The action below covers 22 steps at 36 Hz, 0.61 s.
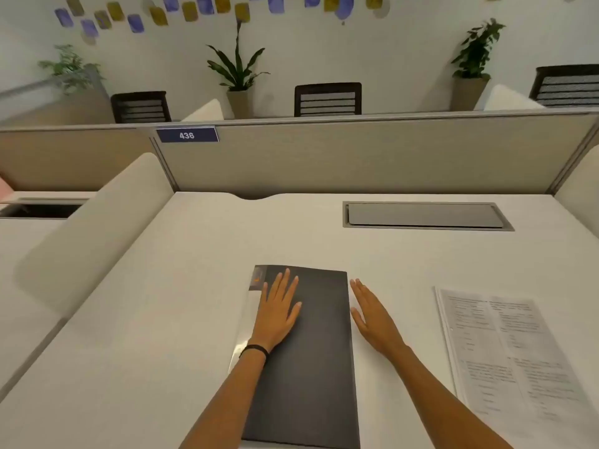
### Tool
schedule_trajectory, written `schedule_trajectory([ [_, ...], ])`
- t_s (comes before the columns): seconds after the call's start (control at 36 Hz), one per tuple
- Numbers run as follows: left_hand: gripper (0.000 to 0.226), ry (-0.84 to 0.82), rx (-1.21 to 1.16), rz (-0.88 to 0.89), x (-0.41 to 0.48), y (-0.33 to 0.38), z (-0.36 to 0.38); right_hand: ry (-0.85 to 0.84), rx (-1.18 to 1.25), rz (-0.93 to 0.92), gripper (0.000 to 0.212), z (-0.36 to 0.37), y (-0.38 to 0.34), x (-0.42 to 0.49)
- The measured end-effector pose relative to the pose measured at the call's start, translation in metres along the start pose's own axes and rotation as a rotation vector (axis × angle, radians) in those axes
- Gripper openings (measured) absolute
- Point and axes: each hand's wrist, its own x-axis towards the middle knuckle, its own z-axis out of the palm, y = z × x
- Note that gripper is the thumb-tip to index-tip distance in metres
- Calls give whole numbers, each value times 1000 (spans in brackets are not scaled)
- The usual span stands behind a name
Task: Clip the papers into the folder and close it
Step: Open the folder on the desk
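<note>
On the closed dark folder [311, 367] the left hand [278, 314] rests flat, fingers straight. Just beside the folder's right edge the right hand [372, 315] lies flat too, fingers extended. Farther right, well apart, the papers [505, 351] lie on the desk [162, 319].

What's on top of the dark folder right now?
Only the left hand, lying flat on the folder cover. The right hand is beside its right edge, not on it. The folder is closed, so its inside is hidden.
</note>
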Motion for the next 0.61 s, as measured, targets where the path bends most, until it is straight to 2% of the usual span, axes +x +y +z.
schedule_trajectory([
  [0.11, 79, -61, 5, -124, 5, -12, -2, -66, -5, 57, 74, 6, 7, -2],
  [0.25, 85, -157, 9, -240, 18, -28, 0, -106, -134, 51, 78, 16, 20, -1],
  [0.31, 79, -169, -11, -265, 25, -34, 0, -124, -188, 35, 77, 18, 23, 1],
  [0.39, 55, -170, -81, -300, 38, -41, 1, -145, -242, 4, 72, 19, 25, 5],
  [0.61, 52, -183, -141, -310, 67, -57, 5, -159, -263, -19, 69, 21, 31, 11],
])
